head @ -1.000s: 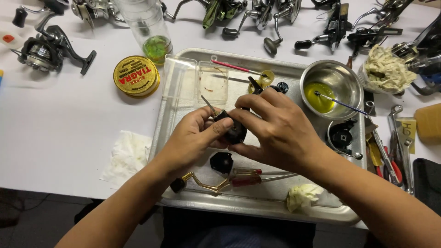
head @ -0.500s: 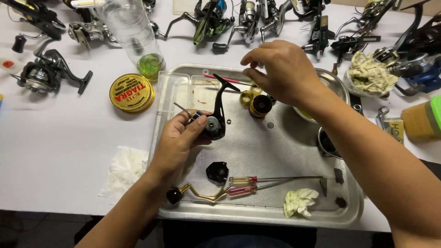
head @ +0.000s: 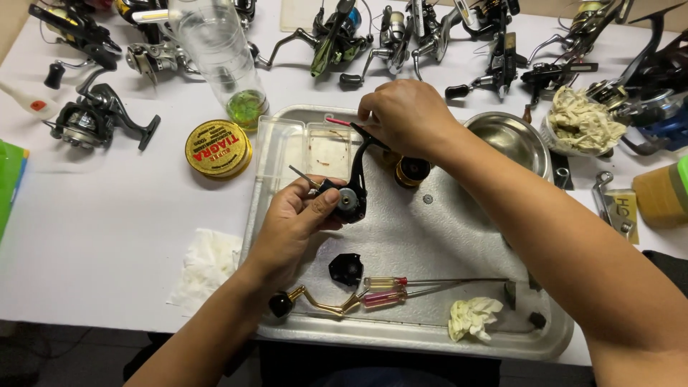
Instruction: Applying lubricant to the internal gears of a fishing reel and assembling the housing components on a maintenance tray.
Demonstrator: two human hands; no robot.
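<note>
The left hand [head: 290, 222] is gripping a black reel body [head: 349, 195] just above the metal tray [head: 430, 337], near its left rim, with the reel's curved stem rising toward the far edge. The right hand [head: 405, 115] is hovering over the tray's far rim, fingers pinched by the stem's top and a red-tipped tool [head: 337, 122]; whether it is grasping either I cannot tell. Bare tray floor is lying open right of the reel, between a gold spool [head: 412, 170], a steel bowl [head: 510, 140], and screwdrivers [head: 401, 290] near the front rim.
</note>
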